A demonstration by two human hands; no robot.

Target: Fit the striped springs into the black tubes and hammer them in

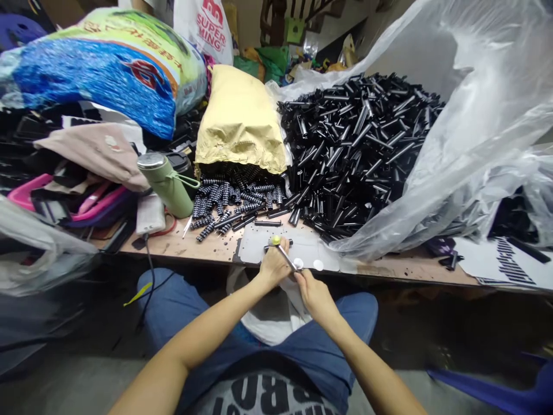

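My right hand (314, 293) is closed on the near end of a slim metal-shafted tool (286, 257) like a small hammer, with a yellow-green round end. That shaft slants up and left across my left hand (275, 268). My left hand's fingers are curled at a short black tube-like piece (290, 242), mostly hidden by the hand and the tool. Both hands are over the front edge of a grey plate (254, 242) on the table. Two white discs, one of them the right disc (318, 265), lie beside the hands. Ribbed black rollers (211, 199) spill from a yellow sack (242, 115) behind.
A big heap of black tube pieces (345, 150) fills clear plastic sheeting (470, 109) on the right. To the left stand a green bottle (170, 187), a white power bank (150, 214) with a cable, and a pink basket (28, 193). A blue-yellow sack (108, 69) lies behind.
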